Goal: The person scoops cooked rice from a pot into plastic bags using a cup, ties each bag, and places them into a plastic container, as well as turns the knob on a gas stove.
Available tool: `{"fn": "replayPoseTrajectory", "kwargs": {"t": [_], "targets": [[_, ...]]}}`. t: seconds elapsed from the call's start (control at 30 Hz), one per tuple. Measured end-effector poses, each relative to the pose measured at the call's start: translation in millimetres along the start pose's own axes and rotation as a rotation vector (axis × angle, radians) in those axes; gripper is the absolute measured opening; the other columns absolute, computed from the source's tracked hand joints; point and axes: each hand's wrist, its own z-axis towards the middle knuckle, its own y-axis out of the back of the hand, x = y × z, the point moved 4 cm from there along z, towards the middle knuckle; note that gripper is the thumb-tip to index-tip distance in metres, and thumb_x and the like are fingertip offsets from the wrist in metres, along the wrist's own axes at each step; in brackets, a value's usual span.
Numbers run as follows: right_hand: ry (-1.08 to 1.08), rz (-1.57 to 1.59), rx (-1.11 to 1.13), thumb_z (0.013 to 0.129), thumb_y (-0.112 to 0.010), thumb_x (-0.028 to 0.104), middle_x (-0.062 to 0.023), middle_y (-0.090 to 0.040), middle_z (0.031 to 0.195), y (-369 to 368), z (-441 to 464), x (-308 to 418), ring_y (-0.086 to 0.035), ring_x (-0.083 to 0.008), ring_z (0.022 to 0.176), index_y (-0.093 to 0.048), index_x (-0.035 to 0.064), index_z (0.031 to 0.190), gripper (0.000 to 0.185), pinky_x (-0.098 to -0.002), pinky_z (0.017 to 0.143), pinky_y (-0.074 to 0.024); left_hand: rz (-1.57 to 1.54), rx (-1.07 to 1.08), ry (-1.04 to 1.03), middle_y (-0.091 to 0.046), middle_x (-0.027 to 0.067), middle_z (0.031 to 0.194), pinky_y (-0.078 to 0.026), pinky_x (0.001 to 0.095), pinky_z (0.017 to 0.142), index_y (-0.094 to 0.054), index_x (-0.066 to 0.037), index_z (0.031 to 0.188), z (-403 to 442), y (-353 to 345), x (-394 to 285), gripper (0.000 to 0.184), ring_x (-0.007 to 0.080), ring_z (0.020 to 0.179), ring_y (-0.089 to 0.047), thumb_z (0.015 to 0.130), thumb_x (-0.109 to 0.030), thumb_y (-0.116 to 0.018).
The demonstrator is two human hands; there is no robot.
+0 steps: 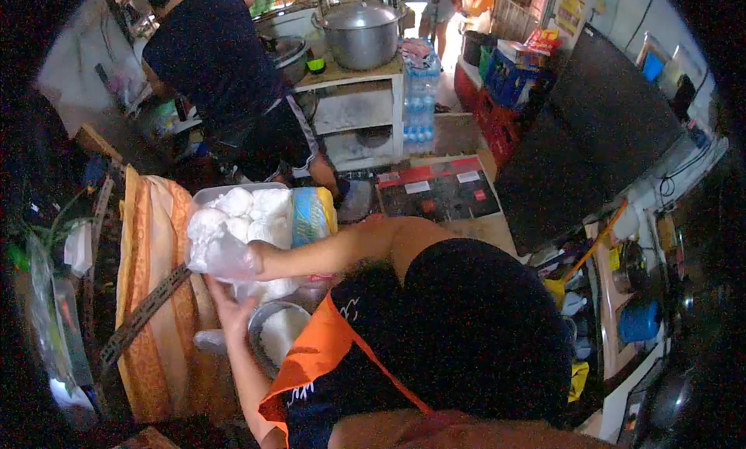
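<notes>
My right hand (260, 260) grips a clear plastic bag (220, 256), with white contents showing at it. Just below, my left hand (230, 300) is against the bag's underside, its fingers partly hidden. Behind the bag, a pale tub (203, 192) holds several white bundles (237, 204) that look bagged. A blue and yellow printed pack (312, 214) stands beside them. Close to my left forearm sits a metal pot (257, 336) with white grainy or powdery contents (281, 331).
An orange patterned cloth (148, 293) covers the surface at left. Another person (217, 60) in dark clothes bends near a shelf (353, 111) bearing a large lidded pot (364, 37). Bottled water packs (420, 99) stand beside it. A dark flat panel (590, 138) leans at right.
</notes>
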Motion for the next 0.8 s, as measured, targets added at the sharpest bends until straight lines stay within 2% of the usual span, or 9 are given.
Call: {"fn": "replayPoseTrajectory", "kwargs": {"t": [0.1, 0.17, 0.33, 0.4, 0.43, 0.53, 0.6, 0.77, 0.8], "targets": [[0.017, -0.696, 0.188, 0.064, -0.056, 0.033, -0.007, -0.059, 0.066, -12.7, 9.6, 36.9, -0.056, -0.0261, 0.06, -0.06, 0.0143, 0.069, 0.019, -0.0337, 0.055, -0.0448, 0.22, 0.159, 0.299, -0.035, 0.0138, 0.118, -0.034, 0.0334, 0.086, -0.033, 0.002, 0.116, -13.5, -37.9, -10.0, 0.061, 0.0235, 0.106, -0.038, 0.065, -0.012, -0.062], [0.606, -0.69, 0.261, 0.066, -0.053, 0.028, -0.0066, -0.057, 0.063, -25.4, 3.0, 73.1, -0.055, -0.0269, 0.058, -0.059, 0.015, 0.072, 0.016, -0.0347, 0.054, -0.044, -0.036, 0.107, 0.365, -0.037, 0.0136, 0.117, -0.035, 0.0334, 0.085, -0.034, 0.002, 0.116, -8.1, -43.1, -14.5, 0.059, 0.0236, 0.104, -0.04, 0.065, -0.012, -0.062], [0.035, -0.246, 0.322, 0.064, -0.053, 0.033, -0.0074, -0.052, 0.085, -14.0, 43.2, 68.3, -0.05, -0.026, 0.081, -0.052, 0.0164, 0.087, 0.028, -0.0365, 0.067, -0.0405, -0.602, -0.052, 0.515, -0.042, 0.0133, 0.112, -0.039, 0.0335, 0.081, -0.036, 0.003, 0.113, 6.9, -51.6, -23.1, 0.056, 0.0236, 0.099, -0.045, 0.065, -0.012, -0.061], [0.694, -0.31, -0.399, 0.065, -0.053, 0.036, -0.0091, -0.049, 0.092, 25.4, 21.1, 124.0, -0.045, -0.0272, 0.092, -0.05, 0.0142, 0.089, 0.033, -0.04, 0.074, -0.0367, -0.8, -0.02, 0.524, -0.051, 0.0107, 0.099, -0.044, 0.0324, 0.072, -0.044, 0.002, 0.106, 11.3, -49.2, 16.2, 0.046, 0.0208, 0.085, -0.052, 0.065, -0.011, -0.061], [0.698, -0.3, -0.391, 0.065, -0.053, 0.036, -0.0091, -0.049, 0.092, 33.5, 10.9, 132.7, -0.045, -0.0272, 0.092, -0.05, 0.0142, 0.089, 0.033, -0.04, 0.074, -0.0367, -0.8, -0.034, 0.525, -0.051, 0.0107, 0.099, -0.044, 0.0324, 0.072, -0.044, 0.002, 0.106, 10.2, -47.4, 16.3, 0.046, 0.0208, 0.085, -0.052, 0.065, -0.011, -0.061], [1.403, -0.615, 0.064, 0.069, -0.051, 0.039, -0.0123, -0.052, 0.077, 18.8, -19.8, 133.3, -0.05, -0.0295, 0.085, -0.05, 0.0115, 0.087, 0.033, -0.0471, 0.073, -0.0357, -0.668, 0.037, 0.525, -0.053, 0.0099, 0.096, -0.043, 0.0304, 0.071, -0.048, 0.002, 0.101, 11.4, -41.5, 4.1, 0.039, 0.0187, 0.082, -0.052, 0.067, -0.011, -0.06], [0.546, -0.801, 0.639, 0.07, -0.051, 0.039, -0.0126, -0.056, 0.076, 19.2, -7.8, 74.4, -0.055, -0.0282, 0.075, -0.052, 0.0114, 0.089, 0.033, -0.0455, 0.074, -0.0372, -0.573, 0.093, 0.537, -0.053, 0.0093, 0.095, -0.043, 0.029, 0.07, -0.05, 0.002, 0.098, 9.7, -36.4, -4.8, 0.034, 0.0173, 0.081, -0.053, 0.068, -0.011, -0.059], [0.118, -1.067, 0.883, 0.071, -0.052, 0.033, -0.0155, -0.057, 0.077, 38.4, -15.3, 23.7, -0.055, -0.0293, 0.072, -0.055, 0.0079, 0.087, 0.03, -0.0363, 0.07, -0.0419, -0.218, 0.344, 0.527, -0.055, 0.0076, 0.089, -0.041, 0.0277, 0.068, -0.058, -0.002, 0.083, 19.7, -36.0, -19.4, 0.021, 0.017, 0.076, -0.053, 0.067, -0.016, -0.06], [0.157, -0.942, 0.948, 0.072, -0.051, 0.03, -0.0161, -0.057, 0.077, 35.5, -20.0, 15.0, -0.055, -0.0295, 0.073, -0.055, 0.007, 0.085, 0.027, -0.0357, 0.068, -0.0419, 0.401, 0.384, 0.245, -0.055, 0.0092, 0.088, -0.041, 0.0295, 0.068, -0.058, -0.003, 0.08, 28.3, -42.0, -59.7, 0.019, 0.0208, 0.076, -0.054, 0.066, -0.015, -0.06]]}}
